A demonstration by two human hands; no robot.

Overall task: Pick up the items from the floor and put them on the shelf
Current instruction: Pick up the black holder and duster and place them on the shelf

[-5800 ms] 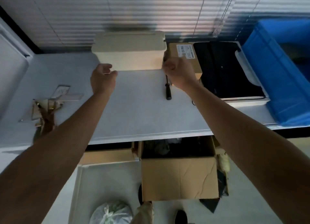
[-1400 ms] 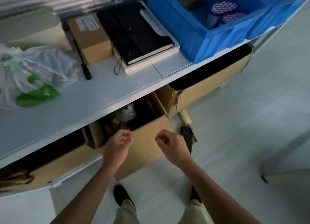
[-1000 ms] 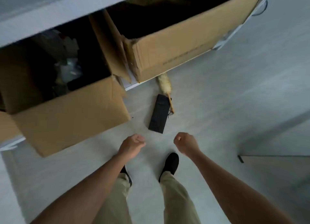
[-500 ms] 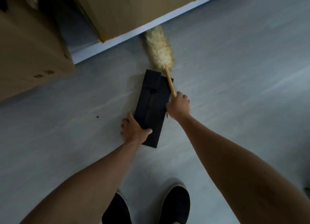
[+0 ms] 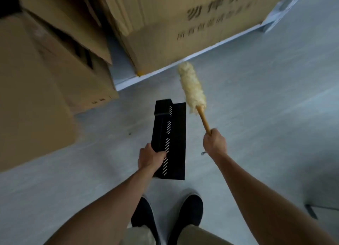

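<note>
Left grip (image 5: 151, 157) clutching black slotted box (image 5: 174, 134), right grip (image 5: 214, 144) clutching duster (image 5: 192, 87), cardboard boxes (image 5: 183, 24) ahead, shoes (image 5: 190, 211) below

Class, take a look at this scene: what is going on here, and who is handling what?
A person stands bent over a grey floor, both hands busy. The left hand grips the near end of a black slotted panel. The right hand holds a fluffy cream duster by its wooden handle. Both items look raised off the floor. Cardboard boxes sit ahead, and neither item is on a shelf yet.
</note>
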